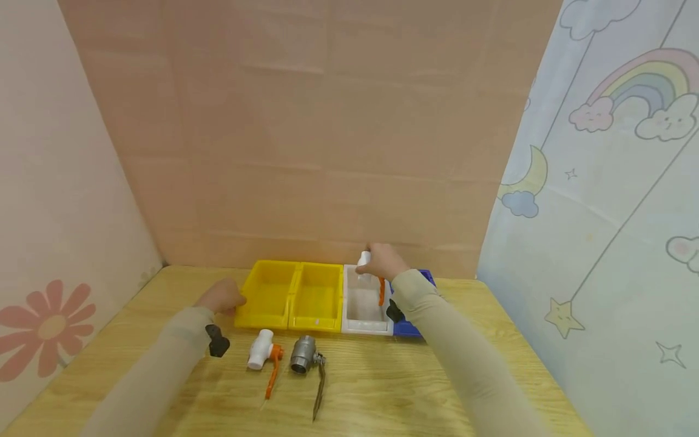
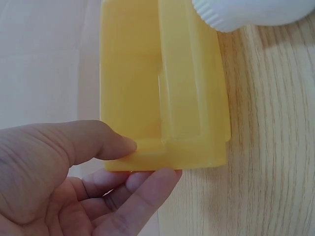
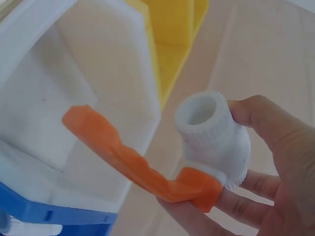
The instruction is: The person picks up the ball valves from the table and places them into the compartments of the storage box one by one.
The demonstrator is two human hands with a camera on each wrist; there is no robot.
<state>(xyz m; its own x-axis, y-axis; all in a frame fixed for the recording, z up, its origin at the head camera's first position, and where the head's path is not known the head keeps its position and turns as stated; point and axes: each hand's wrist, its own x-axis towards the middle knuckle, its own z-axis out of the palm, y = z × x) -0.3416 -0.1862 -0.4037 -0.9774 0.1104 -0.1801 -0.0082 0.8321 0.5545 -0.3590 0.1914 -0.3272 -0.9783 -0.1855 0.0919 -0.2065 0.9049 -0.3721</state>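
My right hand (image 1: 386, 262) grips a white plastic ball valve (image 3: 214, 135) with an orange lever, held over the white bin (image 1: 367, 331). In the right wrist view the valve's round opening faces up, and its lever extends toward the bin. My left hand (image 1: 221, 296) pinches the outer rim of the leftmost yellow bin (image 2: 192, 98), thumb inside and fingers outside. Before the bins lie another white ball valve (image 1: 261, 350) with an orange lever and a grey metal ball valve (image 1: 303, 354) with a long handle.
A second yellow bin (image 1: 315, 323) stands between the left yellow bin and the white one. The blue bin (image 1: 406, 329), partly hidden by the right arm, ends the row; a white piece (image 3: 32, 227) shows in it. A brown-covered wall (image 1: 317, 152) rises behind the table.
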